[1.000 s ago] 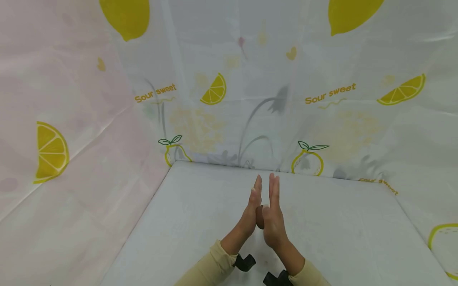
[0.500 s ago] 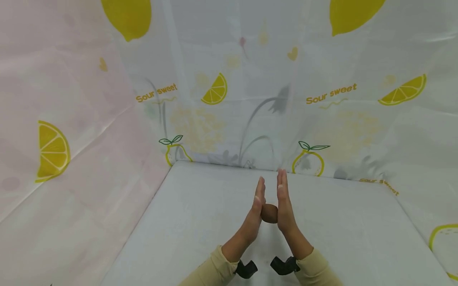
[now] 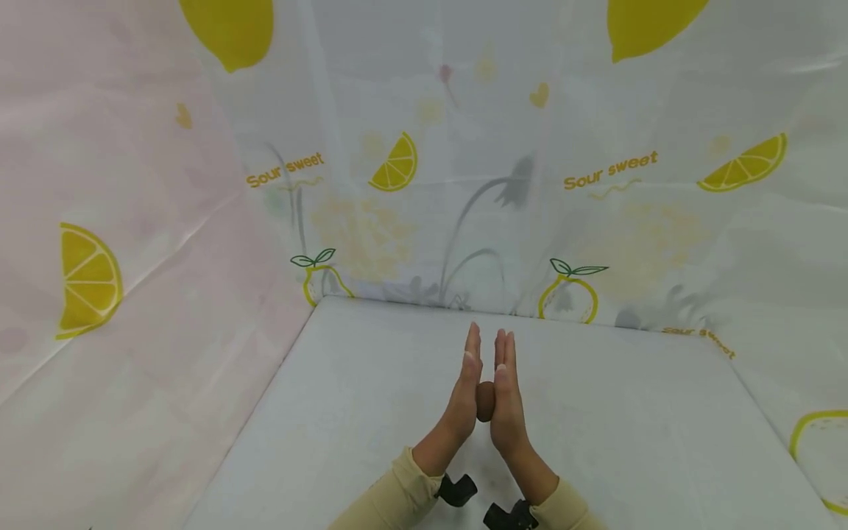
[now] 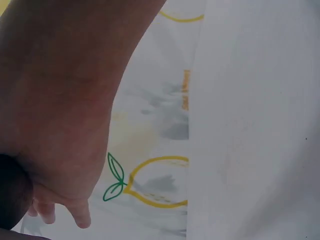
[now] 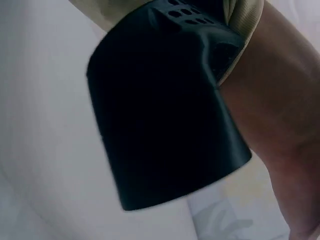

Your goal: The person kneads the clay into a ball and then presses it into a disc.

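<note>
A small brown ball (image 3: 486, 402), smooth and clay-like, sits between two facing palms in the head view. My left hand (image 3: 462, 401) presses its left side with fingers straight, pointing up and away. On the other side, the palm of my right hand (image 3: 508, 412) touches the ball, its fingers also straight. Both palms partly hide the ball. In the left wrist view a forearm and hand fill the left, with a dark rounded shape at the edge. The right wrist view shows mostly a black wrist mount (image 5: 165, 115) and a bare forearm.
A white tabletop (image 3: 371, 368) lies under the hands. Behind it and at the sides hang pale sheets (image 3: 397, 235) printed with lemons and lettering. Black mounts on both wrists stand close to each other beneath the forearms.
The right hand moved right and forward, then back left and nearer, sliding against the left. The ball shifted right between them, then back left, and looks narrower now than half a second ago.
</note>
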A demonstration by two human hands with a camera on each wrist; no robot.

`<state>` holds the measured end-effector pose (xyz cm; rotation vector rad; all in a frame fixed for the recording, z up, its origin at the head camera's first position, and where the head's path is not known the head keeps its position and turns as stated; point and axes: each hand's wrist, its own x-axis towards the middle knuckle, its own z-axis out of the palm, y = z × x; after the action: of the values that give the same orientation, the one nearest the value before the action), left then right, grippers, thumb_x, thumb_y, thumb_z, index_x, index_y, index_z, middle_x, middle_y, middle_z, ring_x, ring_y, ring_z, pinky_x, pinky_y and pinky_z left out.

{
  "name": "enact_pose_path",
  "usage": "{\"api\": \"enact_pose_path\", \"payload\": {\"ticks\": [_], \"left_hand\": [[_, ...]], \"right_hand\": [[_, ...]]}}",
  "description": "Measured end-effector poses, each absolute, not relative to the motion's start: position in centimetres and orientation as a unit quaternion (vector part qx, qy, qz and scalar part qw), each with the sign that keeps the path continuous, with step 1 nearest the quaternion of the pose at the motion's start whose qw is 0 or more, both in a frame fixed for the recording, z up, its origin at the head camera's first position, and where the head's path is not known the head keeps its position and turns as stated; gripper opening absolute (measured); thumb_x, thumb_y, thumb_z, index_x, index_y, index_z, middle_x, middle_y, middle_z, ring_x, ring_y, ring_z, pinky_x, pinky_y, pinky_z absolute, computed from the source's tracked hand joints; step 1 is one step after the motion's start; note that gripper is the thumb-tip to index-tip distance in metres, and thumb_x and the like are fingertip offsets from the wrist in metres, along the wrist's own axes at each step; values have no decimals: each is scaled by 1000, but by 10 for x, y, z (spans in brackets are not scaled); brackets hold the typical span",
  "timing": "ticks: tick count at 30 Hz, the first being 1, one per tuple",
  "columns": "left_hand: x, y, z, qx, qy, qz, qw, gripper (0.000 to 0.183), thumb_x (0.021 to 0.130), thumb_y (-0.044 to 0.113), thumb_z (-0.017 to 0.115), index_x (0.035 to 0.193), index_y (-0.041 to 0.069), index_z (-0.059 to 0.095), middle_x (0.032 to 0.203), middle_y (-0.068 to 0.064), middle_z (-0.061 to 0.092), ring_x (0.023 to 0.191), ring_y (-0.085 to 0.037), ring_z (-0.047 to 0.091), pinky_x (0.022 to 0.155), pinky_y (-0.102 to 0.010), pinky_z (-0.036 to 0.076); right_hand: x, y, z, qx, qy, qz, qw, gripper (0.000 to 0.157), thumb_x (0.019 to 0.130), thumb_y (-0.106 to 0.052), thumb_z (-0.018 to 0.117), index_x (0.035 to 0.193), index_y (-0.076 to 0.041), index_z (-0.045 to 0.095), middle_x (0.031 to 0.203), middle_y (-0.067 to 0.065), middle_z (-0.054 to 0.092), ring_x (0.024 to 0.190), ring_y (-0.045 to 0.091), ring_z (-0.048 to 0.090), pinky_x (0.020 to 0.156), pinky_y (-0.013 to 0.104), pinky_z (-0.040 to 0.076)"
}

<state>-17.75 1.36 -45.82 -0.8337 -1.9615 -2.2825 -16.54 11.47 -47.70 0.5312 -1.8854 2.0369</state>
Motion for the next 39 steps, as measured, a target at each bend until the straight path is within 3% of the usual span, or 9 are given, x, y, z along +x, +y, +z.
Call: {"api": "enact_pose_path", "payload": {"ticks": [12, 30, 39], "left_hand": [[-183, 12, -462, -241, -628, -740, 3, 72, 108, 55, 8, 164, 10, -4, 171, -6, -4, 156, -25, 0, 123, -53, 6], [-190, 16, -468, -189, -643, -741, 35, 63, 112, 41, 13, 163, 5, 2, 171, -9, 2, 156, -24, 0, 124, -51, 6], [-192, 14, -472, -186, -657, -730, 32, 62, 113, 36, 17, 163, 2, 4, 170, -10, 3, 156, -26, -1, 123, -53, 4]], "right_hand": [[-167, 110, -474, 209, -634, 725, 170, 55, 114, -16, 19, 163, -5, -3, 170, 11, 7, 156, 21, 9, 118, 18, 20], [-170, 114, -473, 165, -660, 705, 199, 55, 114, -14, 28, 162, 0, 6, 168, 7, 17, 154, 25, 18, 117, 18, 22], [-173, 118, -477, 152, -664, 705, 200, 54, 114, -17, 28, 163, -6, 8, 167, 6, 19, 154, 24, 19, 117, 18, 23]]}}
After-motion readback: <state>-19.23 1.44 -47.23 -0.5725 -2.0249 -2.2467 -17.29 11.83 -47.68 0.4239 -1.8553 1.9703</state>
